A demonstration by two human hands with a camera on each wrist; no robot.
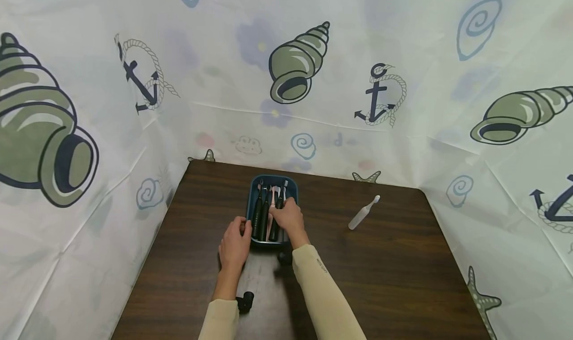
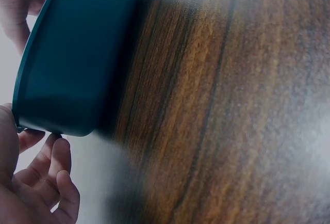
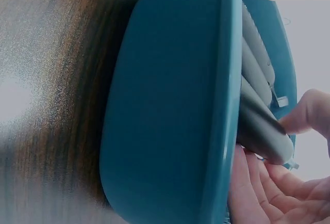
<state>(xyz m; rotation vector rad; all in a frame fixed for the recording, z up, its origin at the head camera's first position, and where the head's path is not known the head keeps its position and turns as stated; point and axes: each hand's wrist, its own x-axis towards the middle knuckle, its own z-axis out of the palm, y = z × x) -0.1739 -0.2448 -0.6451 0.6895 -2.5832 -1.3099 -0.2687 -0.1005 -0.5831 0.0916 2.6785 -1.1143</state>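
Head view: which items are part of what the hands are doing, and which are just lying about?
In the job:
- blue tray, left hand on its near left edge
- electric toothbrushes in the tray
- dark toothbrush gripped by right hand

Lying about:
- white toothbrush alone on the table, right of the tray
- shell-and-anchor curtain behind

A dark wood-grain tabletop (image 1: 380,260) fills the lower scene. On it, toward its right half, a white electric toothbrush (image 1: 363,213) lies alone — tilted, brush head toward the far edge. Behind and beside the tabletop hangs a white curtain (image 1: 403,42) printed with shells, anchors and starfish — creased in places.
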